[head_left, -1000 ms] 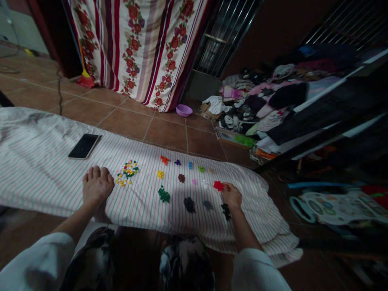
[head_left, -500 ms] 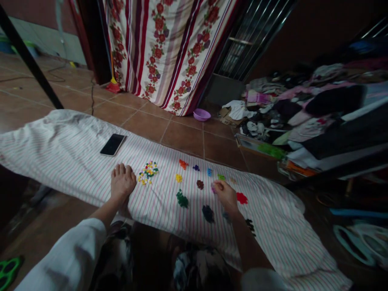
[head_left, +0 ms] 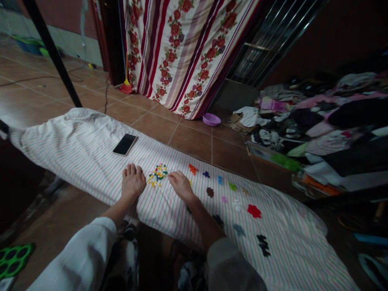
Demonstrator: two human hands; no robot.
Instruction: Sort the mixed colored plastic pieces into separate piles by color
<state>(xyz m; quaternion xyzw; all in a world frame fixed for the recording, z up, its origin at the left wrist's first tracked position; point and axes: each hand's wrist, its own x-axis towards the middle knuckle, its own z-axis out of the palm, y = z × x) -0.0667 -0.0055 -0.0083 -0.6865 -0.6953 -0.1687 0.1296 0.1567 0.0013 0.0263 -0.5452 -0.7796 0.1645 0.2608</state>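
Note:
My left hand [head_left: 133,184] lies flat on the striped cloth [head_left: 100,173], fingers stretched forward, just left of a mixed pile of small coloured pieces [head_left: 157,174], mostly yellow and green. At the right edge of that pile is my right hand [head_left: 181,185], thumb and fingertips pinched together; whatever is between them is too small to make out. Sorted little heaps spread to the right: orange [head_left: 193,169], dark blue [head_left: 206,174], light blue [head_left: 220,180], brown [head_left: 210,192], red [head_left: 254,211], grey [head_left: 239,230] and black [head_left: 263,245]. My right hand and forearm partly cover the yellow and green heaps.
A phone [head_left: 125,144] rests on the cloth beyond my left hand. On the tiled floor behind stands a purple basin [head_left: 211,119] by a hanging floral curtain [head_left: 194,52]. Clothes [head_left: 318,121] are piled at the right. Dark poles [head_left: 54,52] rise at the left.
My right hand has moved left, from the small pink heap to the edge of the mixed pile. My left hand stays on the cloth. The camera view has shifted slightly.

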